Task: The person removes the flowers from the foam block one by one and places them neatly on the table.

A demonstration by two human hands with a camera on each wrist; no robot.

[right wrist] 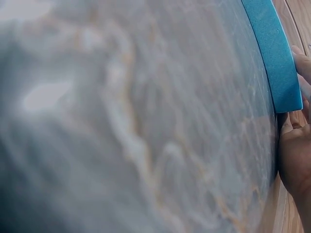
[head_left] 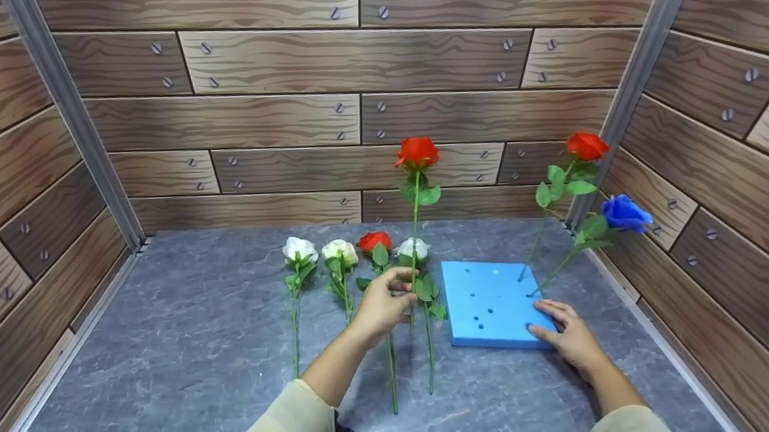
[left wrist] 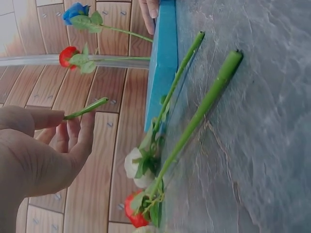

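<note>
My left hand (head_left: 380, 308) pinches a red artificial rose (head_left: 417, 152) low on its green stem and holds it upright above the table. In the left wrist view the stem's lower end (left wrist: 90, 108) sticks out past the thumb and fingers, clear of the surface. A blue foam block (head_left: 510, 312) with several small holes lies to the right. My right hand (head_left: 574, 344) holds this block at its near right corner, thumb and fingers against it. Another red rose (head_left: 587, 145) and a blue rose (head_left: 625, 214) stand in the block's right side, leaning right.
On the grey marbled table (head_left: 186, 362) lie a white rose (head_left: 300, 249), a cream rose (head_left: 340, 252), a red rose (head_left: 374, 242) and another white rose (head_left: 413, 247), stems toward me. Wood-patterned walls (head_left: 272, 123) enclose the back and sides.
</note>
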